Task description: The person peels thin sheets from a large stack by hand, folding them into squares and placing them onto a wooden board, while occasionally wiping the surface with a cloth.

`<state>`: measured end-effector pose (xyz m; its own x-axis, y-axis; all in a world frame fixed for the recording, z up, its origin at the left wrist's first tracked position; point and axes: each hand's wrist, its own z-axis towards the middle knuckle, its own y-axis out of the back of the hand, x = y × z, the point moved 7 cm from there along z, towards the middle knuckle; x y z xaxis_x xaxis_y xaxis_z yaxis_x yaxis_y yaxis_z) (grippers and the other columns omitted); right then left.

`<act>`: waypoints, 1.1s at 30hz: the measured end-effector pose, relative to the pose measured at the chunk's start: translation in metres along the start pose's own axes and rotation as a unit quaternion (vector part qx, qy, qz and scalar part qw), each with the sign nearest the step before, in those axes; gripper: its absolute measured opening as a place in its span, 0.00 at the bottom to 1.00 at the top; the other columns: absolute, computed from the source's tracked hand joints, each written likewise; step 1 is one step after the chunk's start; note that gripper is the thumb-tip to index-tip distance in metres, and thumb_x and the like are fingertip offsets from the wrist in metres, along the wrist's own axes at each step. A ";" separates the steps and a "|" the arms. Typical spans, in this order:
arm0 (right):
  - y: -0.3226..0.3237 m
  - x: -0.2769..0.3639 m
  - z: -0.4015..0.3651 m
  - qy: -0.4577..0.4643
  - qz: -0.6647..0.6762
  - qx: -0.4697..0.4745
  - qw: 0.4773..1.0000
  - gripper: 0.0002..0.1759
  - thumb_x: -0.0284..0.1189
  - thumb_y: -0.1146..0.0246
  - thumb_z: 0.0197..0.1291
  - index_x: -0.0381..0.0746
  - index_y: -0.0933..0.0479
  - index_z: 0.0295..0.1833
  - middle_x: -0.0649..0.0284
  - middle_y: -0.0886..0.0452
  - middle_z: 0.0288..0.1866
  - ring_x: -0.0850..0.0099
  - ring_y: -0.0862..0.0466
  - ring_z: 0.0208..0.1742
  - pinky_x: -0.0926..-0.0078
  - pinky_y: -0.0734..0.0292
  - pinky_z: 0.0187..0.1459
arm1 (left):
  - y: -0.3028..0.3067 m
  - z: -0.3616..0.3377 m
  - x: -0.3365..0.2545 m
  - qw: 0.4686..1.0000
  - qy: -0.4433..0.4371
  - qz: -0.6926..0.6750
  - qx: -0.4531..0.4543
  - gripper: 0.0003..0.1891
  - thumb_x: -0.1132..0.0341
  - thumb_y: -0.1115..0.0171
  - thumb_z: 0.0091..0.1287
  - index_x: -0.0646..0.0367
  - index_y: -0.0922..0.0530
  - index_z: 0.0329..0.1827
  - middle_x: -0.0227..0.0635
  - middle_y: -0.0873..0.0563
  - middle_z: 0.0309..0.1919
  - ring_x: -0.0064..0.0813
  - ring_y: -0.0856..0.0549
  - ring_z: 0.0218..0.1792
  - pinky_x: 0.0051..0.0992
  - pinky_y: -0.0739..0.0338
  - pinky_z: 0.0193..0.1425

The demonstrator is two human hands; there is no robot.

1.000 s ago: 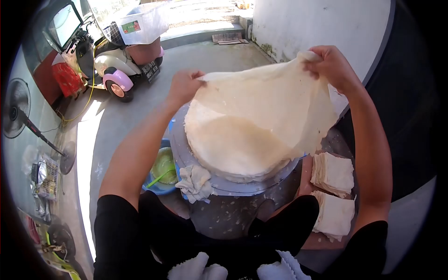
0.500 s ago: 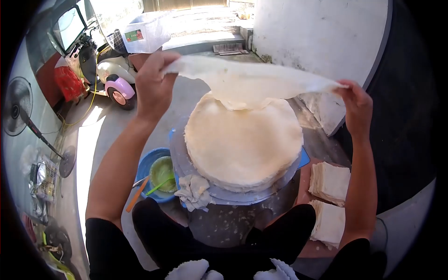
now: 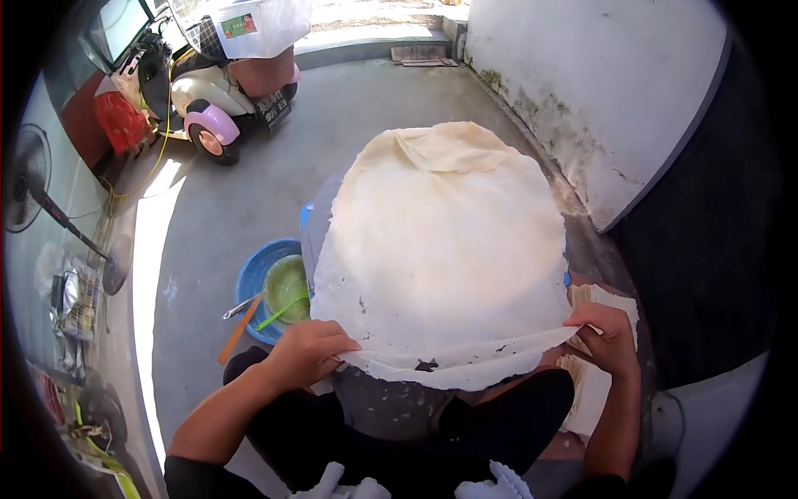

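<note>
A thin, pale, round dough sheet (image 3: 440, 249) is stretched toward me over the stack, which it mostly hides. Its near edge is bunched and shows small dark holes. At the far side part of a sheet lies folded over in a crumpled flap (image 3: 457, 154). My left hand (image 3: 307, 353) is closed, pinching the near left edge. On the opposite corner, my right hand (image 3: 608, 334) grips the near right edge between thumb and fingers. The edge between both hands hangs just above my lap.
Left of the stack, a blue basin (image 3: 248, 279) holds a bowl of greenish liquid (image 3: 288, 283), a green-handled utensil (image 3: 278, 314) and an orange-brown stick (image 3: 238, 334). Stacked square sheets (image 3: 592, 395) lie at right. A scooter (image 3: 212, 96), standing fan (image 3: 30, 187) and stained wall (image 3: 573, 108) surround the floor.
Both hands have come down and toward me from above the far side, drawing the dough sheet over the stack. The crumpled cloth by the basin is now hidden.
</note>
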<state>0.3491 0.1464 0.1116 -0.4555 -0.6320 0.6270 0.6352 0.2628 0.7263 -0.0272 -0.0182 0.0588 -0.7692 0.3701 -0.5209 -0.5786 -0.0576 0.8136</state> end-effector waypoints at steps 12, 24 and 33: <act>-0.090 0.038 0.292 0.068 -0.155 0.077 0.983 0.07 0.28 0.37 0.62 0.37 0.18 0.41 0.54 0.14 0.35 0.52 0.17 0.37 0.58 0.24 0.41 | -0.042 -0.033 0.031 0.902 0.337 -0.270 -0.022 0.09 0.66 0.33 0.70 0.62 0.15 0.47 0.33 0.12 0.34 0.23 0.16 0.35 0.27 0.22 0.44; -0.166 0.026 0.202 0.168 -0.083 -0.102 0.977 0.12 0.22 0.32 0.53 0.39 0.16 0.45 0.57 0.15 0.41 0.56 0.17 0.48 0.59 0.21 0.50 | -0.087 -0.066 0.067 0.731 0.489 -0.470 -0.081 0.14 0.67 0.37 0.73 0.69 0.16 0.55 0.36 0.11 0.43 0.22 0.16 0.43 0.25 0.22 0.52; -0.087 -0.167 0.140 -0.381 0.128 -0.128 0.907 0.20 0.33 0.28 0.58 0.30 0.23 0.48 0.52 0.14 0.35 0.66 0.14 0.27 0.70 0.19 0.26 | -0.088 -0.073 0.073 0.697 0.467 -0.515 -0.177 0.18 0.68 0.37 0.73 0.71 0.20 0.60 0.39 0.14 0.52 0.24 0.16 0.50 0.26 0.22 0.56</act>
<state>0.2821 0.3311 -0.0168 -0.5093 0.1392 0.8493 0.8606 0.0898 0.5014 -0.0523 -0.0536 -0.0696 0.3577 -0.3706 -0.8571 -0.8578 -0.4933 -0.1447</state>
